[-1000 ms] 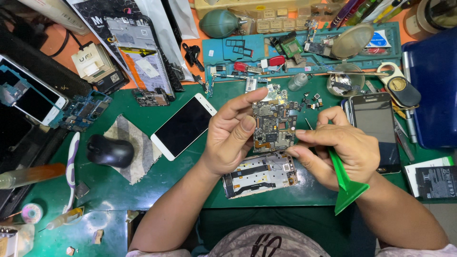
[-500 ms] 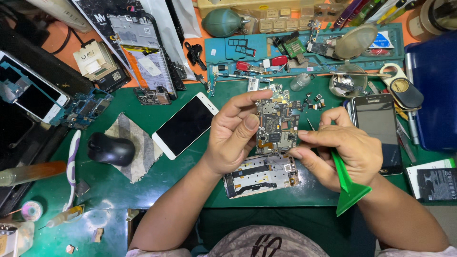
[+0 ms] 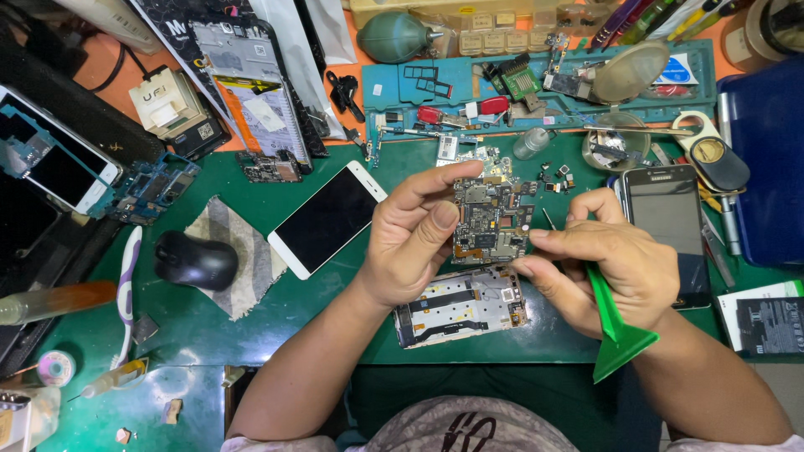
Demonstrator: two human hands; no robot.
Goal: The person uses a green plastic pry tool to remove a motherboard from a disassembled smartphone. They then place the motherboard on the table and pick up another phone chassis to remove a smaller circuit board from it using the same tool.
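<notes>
Little has moved since the earlier pictures: both hands stay at the circuit board [image 3: 490,219], which sits tilted slightly differently between them. All places here are told from that board. Beneath everything lies the green counter [image 3: 276,310]. Left of the board rests a white phone [image 3: 328,218] face up, and farther left a black mouse [image 3: 196,260] sits on a grey cloth [image 3: 243,272]. Right of the board lies a dark phone [image 3: 666,218]. Just below it lies an opened phone frame [image 3: 461,305]. The left hand [image 3: 410,238] is closed on the board's left edge, thumb in front and fingers curled over the top. The right hand [image 3: 607,259] pinches the board's right edge with its fingertips and also holds a green pry tool [image 3: 615,331], whose wide end points down, away from the board.
</notes>
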